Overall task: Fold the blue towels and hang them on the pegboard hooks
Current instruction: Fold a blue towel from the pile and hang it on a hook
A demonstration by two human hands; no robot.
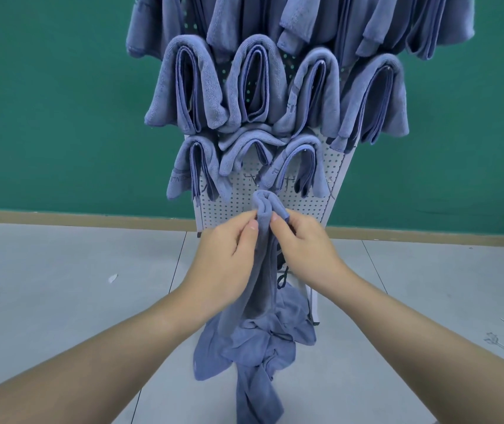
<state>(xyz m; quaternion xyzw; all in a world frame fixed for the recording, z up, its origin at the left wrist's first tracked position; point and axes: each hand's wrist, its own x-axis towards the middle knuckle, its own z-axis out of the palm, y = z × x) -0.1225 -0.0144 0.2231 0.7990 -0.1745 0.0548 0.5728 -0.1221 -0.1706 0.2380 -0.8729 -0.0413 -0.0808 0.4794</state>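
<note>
Both hands, left hand (234, 244) and right hand (301, 243), pinch the blue towel (264, 209) at twelve o'clock; its hook is hidden.

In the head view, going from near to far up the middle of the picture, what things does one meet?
Crumpled towels on the floor → left hand and right hand, side by side, pinching the folded towel → pegboard → hung towels → green wall.

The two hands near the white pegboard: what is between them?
In the head view, the bunched top of a blue terry towel sits between the left hand and the right hand; both pinch it before the white pegboard.
</note>
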